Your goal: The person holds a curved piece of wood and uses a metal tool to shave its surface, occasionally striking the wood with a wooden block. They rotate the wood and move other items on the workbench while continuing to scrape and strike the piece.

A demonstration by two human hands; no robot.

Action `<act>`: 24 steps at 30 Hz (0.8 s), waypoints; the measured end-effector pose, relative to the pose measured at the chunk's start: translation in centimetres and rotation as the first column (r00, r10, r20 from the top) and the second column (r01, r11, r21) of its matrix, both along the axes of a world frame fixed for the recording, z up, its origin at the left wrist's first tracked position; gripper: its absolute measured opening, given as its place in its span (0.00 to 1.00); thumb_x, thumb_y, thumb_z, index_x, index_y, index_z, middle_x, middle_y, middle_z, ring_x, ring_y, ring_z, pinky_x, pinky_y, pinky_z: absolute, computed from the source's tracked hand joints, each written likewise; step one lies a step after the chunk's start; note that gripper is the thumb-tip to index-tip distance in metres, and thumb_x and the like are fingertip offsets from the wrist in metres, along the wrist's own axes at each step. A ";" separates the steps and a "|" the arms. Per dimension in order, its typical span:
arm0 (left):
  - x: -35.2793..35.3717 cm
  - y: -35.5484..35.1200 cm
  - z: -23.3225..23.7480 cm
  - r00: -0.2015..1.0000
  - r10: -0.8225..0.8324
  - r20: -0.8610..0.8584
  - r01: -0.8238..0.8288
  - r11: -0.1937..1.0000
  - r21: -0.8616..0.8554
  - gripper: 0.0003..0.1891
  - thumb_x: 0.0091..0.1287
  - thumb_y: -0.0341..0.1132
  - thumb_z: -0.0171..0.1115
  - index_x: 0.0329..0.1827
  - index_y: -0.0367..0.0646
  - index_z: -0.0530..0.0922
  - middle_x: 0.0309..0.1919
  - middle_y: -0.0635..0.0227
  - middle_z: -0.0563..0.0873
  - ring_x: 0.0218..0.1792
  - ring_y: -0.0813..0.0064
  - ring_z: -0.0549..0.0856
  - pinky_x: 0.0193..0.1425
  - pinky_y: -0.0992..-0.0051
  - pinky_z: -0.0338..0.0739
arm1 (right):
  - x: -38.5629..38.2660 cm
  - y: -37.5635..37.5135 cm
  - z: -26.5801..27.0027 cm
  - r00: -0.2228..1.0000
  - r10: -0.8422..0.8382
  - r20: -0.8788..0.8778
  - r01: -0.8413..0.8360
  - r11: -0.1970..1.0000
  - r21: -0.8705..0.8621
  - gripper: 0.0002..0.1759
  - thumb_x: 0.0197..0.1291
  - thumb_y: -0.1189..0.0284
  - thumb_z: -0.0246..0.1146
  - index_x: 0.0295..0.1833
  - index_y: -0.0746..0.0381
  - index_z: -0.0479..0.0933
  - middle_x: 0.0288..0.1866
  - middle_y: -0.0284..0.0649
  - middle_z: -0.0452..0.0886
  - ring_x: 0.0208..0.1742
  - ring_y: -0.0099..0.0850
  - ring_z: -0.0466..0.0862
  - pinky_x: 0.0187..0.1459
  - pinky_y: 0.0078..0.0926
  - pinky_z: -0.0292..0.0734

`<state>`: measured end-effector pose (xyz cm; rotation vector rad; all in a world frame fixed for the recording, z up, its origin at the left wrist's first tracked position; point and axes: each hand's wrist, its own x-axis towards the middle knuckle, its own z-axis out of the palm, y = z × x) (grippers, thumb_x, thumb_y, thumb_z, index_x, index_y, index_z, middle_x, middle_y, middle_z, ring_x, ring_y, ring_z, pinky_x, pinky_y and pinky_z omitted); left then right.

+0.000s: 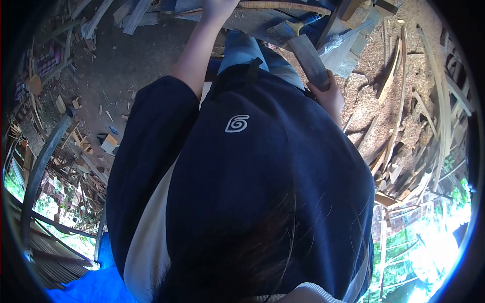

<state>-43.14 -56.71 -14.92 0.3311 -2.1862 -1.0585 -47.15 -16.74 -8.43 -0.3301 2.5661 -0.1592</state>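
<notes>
My right hand [331, 96] is closed around the near end of a short, flat grey wooden board [311, 63], which slants up and away from it beside my right leg. My left hand [220, 7] reaches forward to the top edge of the view, where its fingers are cut off, so its hold cannot be seen. Close to it on the right runs a long, slightly curved strip of wood [283, 6]. Between the arms are my dark shirt [262, 166] and blue trousers [241, 49].
Wood shavings [366, 96] and long thin wood strips [437, 96] cover the ground at right. Scrap wood [83, 146] is piled at left, near a curved post [43, 161]. A blue sheet [91, 285] shows at lower left. Boards [348, 50] lean at upper right.
</notes>
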 end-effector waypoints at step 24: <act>-4.6 -0.3 -3.3 0.928 0.040 -0.371 0.230 0.723 0.652 0.11 0.62 0.16 0.58 0.28 0.43 0.71 0.21 0.70 0.77 0.16 0.79 0.75 0.18 0.76 0.70 | 1.1 1.3 -0.8 0.998 -0.038 0.055 0.037 0.999 0.014 0.52 0.39 0.41 0.76 0.72 0.46 0.70 0.57 0.46 0.84 0.59 0.44 0.83 0.59 0.43 0.77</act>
